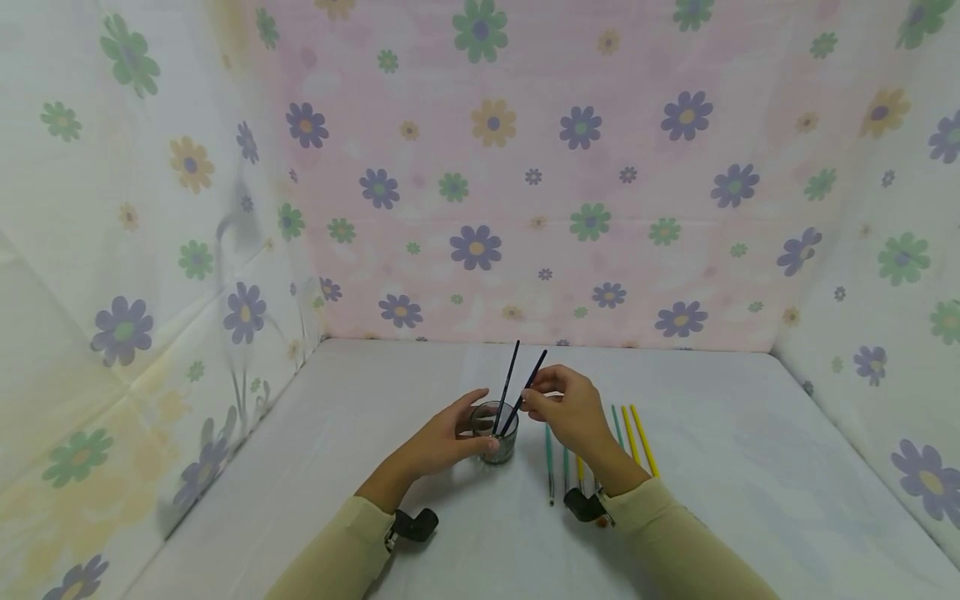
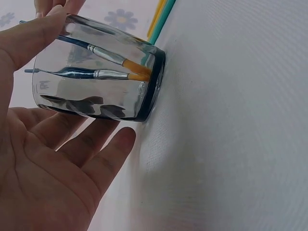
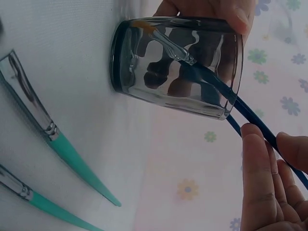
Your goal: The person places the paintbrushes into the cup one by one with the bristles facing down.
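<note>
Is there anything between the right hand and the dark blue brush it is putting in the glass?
Nothing visible. The right hand already pinches the dark blue brush, whose bristle end is inside the glass beside a second brush. The left hand holds the glass from its other side.

You have a white cloth-covered table (image 1: 712,467) in front of you. A clear glass (image 1: 497,432) stands upright on it near the middle. Just to its right, teal brushes (image 1: 549,462) and yellow brushes (image 1: 642,439) lie flat side by side on the cloth, handles pointing away from you.
</note>
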Motion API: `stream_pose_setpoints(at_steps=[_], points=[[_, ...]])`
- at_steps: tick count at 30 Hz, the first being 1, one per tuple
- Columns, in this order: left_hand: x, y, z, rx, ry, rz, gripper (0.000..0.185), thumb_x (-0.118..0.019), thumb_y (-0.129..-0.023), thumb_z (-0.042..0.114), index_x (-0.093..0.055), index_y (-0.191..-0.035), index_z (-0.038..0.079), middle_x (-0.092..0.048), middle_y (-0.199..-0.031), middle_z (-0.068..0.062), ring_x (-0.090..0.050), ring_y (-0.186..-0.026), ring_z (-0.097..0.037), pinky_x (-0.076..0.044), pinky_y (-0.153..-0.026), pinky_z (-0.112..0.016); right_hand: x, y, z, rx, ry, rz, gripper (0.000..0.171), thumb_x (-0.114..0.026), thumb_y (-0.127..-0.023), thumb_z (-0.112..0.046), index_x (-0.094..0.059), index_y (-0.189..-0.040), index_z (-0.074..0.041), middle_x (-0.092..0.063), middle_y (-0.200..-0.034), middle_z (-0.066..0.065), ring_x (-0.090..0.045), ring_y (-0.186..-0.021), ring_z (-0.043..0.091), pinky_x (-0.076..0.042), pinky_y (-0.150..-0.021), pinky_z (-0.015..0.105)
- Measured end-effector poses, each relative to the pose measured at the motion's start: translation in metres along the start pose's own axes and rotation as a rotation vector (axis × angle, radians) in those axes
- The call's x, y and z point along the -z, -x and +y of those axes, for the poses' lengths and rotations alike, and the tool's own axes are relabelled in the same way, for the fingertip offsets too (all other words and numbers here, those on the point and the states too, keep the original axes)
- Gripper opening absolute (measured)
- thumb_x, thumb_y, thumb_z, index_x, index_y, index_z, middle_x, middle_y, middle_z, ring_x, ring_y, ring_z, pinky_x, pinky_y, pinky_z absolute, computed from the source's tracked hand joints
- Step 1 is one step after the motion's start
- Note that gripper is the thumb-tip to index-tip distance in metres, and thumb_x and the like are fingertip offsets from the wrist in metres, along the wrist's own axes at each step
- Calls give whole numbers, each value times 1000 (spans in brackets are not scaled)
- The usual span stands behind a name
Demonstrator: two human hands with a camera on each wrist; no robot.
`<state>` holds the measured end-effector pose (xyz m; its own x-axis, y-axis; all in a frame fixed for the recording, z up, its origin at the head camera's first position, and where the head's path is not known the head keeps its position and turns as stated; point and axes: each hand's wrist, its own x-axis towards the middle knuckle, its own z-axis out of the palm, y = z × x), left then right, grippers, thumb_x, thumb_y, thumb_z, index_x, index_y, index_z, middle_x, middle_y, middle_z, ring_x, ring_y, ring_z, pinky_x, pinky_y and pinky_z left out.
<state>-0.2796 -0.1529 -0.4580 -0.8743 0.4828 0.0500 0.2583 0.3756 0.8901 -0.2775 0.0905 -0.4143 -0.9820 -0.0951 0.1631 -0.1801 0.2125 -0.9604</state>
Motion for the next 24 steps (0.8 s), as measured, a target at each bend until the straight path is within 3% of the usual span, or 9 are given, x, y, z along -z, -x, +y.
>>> stream_pose_setpoints(at_steps=[15,24], points=[[0,-1,-1,-9,12,-18,73,-75,-96,34,-38,-158,21,-53,-155,-3,-54,-141,-24,-43,-117,-50,-1,-1,3,-28,12,-59,32,-71,-97,-10,-68,-129,-6,-76,-118,12,-75,-106,22,-64,-79,32],[1,-2,-2,-15,9,-25,76,-76,-96,34,-36,-159,21,-53,-155,-2,-53,-142,-24,-42,-118,-49,3,-1,2,-27,77,-89,38,-63,-102,-13,-62,-140,-5,-74,-124,12,-75,-107,22,-64,-81,33]])
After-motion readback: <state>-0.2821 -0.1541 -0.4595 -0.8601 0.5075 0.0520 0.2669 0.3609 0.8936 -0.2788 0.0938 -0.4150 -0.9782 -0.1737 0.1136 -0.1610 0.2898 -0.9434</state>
